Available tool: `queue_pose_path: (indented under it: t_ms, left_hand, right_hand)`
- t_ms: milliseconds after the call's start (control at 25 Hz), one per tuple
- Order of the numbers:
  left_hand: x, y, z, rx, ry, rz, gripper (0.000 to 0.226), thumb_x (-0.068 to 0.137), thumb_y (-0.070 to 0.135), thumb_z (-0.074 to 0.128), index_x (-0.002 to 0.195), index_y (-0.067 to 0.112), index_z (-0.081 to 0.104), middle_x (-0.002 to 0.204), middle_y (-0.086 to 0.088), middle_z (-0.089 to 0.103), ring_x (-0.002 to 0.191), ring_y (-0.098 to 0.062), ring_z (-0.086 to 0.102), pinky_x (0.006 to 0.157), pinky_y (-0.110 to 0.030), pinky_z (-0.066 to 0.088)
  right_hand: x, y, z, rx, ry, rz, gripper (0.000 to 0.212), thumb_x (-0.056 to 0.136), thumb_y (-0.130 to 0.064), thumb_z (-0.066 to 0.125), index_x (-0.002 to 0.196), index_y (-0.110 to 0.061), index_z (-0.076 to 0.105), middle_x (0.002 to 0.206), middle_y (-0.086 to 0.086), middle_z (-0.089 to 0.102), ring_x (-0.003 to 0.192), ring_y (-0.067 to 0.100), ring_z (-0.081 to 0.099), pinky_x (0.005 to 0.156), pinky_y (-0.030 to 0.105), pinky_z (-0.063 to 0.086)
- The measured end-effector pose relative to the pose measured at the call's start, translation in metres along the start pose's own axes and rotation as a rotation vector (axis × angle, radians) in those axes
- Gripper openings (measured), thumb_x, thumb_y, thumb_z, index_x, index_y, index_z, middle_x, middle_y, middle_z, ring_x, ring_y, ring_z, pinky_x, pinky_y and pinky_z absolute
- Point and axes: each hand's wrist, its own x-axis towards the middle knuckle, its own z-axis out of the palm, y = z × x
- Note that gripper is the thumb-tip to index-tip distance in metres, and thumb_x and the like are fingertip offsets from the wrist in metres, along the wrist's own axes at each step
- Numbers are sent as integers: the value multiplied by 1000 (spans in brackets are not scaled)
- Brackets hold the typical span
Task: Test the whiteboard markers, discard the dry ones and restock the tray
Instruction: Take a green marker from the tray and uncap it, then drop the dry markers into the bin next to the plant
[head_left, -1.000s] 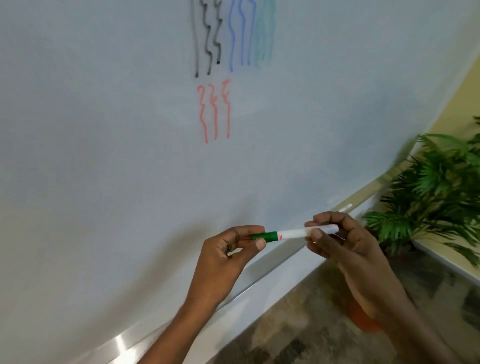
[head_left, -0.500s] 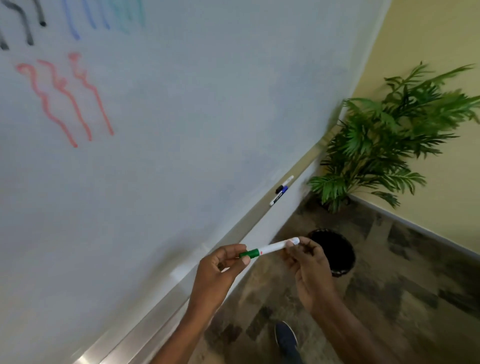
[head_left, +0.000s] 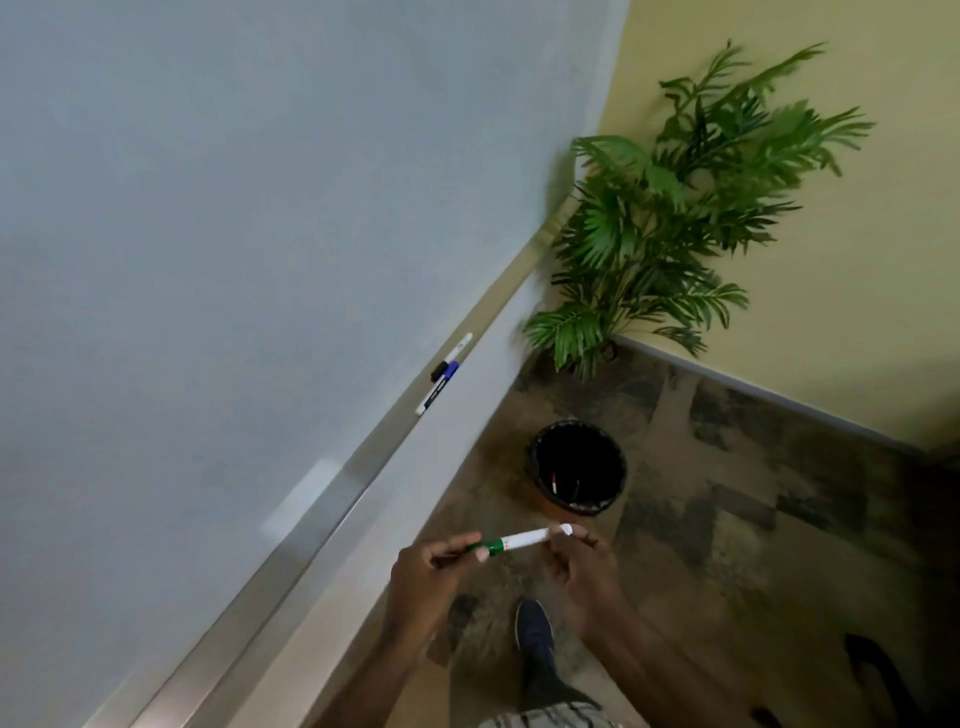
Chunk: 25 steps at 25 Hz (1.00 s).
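A white marker with a green cap (head_left: 522, 539) is held level between both hands, low in the head view. My left hand (head_left: 426, 574) pinches the green cap end. My right hand (head_left: 582, 569) pinches the white tail end. A black wastebasket (head_left: 577, 466) stands on the floor just beyond the marker, with discarded markers inside. Two markers, one black-capped (head_left: 453, 356) and one blue-capped (head_left: 437, 389), lie on the metal tray (head_left: 332, 519) under the whiteboard (head_left: 234, 208).
A potted palm (head_left: 670, 208) fills the corner by the yellow wall. The floor is patterned carpet. My shoe (head_left: 532, 623) shows below the hands.
The view has swung right and down: the test scribbles have left the frame and the wastebasket and tray markers have come in. Both hands still hold the green marker, now nearer the wastebasket.
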Motion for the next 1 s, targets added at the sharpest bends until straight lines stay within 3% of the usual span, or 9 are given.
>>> queue_pose_path:
  t_ms: [120,200,280,360,520,640,800,880,1000]
  left_hand:
    - [41,2,57,21,26,-61,22,79,12,85,97,22,80,89,9,79,83,-5,73,70,-11,55]
    - [68,5,96,15,16,-124,19,78,14,87,93,24,80,87,9,79,87,-10,74,76,-21,59]
    - [91,9,128,-18,-15,-195,18,78,15,87,94,22,81,89,7,80,88,-13,75,82,-32,62]
    - [115,16,157,-47,-37,-218,19,79,14,86,97,20,81,90,3,80,87,-15,75,81,-34,61]
    - [167,43,203,-123,-68,-236,17,88,13,77,106,14,79,94,-1,79,87,-15,75,81,-31,59]
    - [210,70,232,-157,-130,-251,20,95,17,70,114,16,74,107,-2,76,101,-17,72,92,-33,56]
    - [263,104,248,-83,-138,-218,28,96,21,68,120,7,71,123,-9,72,111,-20,67,94,-29,50]
    - [274,110,248,-45,-80,-219,36,98,19,66,129,1,65,128,-11,68,114,-18,63,92,-25,46]
    - [277,98,240,63,-74,-220,39,101,20,61,135,0,61,135,-11,63,118,-16,58,88,-19,40]
  right_hand:
    - [47,-29,-28,-38,77,66,20,97,8,56,78,0,58,70,14,54,54,12,60,48,23,54]
    - [78,-52,-45,-18,101,125,25,97,9,53,75,-1,53,62,11,54,47,9,60,45,22,54]
    - [108,-71,-57,-10,134,164,22,96,9,55,77,-2,56,69,12,56,56,15,62,46,22,55]
    - [136,-96,-65,-38,186,163,21,96,7,55,78,-4,56,76,14,56,67,21,59,49,23,56]
    - [185,-142,-66,-118,173,140,13,99,1,54,88,-5,54,88,14,58,75,21,61,72,32,58]
    - [226,-170,-59,97,214,97,15,96,5,59,102,-5,50,83,12,51,71,18,56,52,23,57]
    - [292,-198,-61,113,177,181,33,94,-8,68,117,-13,45,102,7,45,79,19,54,48,24,54]
    - [311,-198,-69,-31,81,209,20,92,-12,69,105,-14,54,103,4,47,80,18,50,52,29,52]
    - [316,-184,-84,-282,-25,149,15,93,-21,69,100,-22,57,103,-1,52,94,20,55,77,35,49]
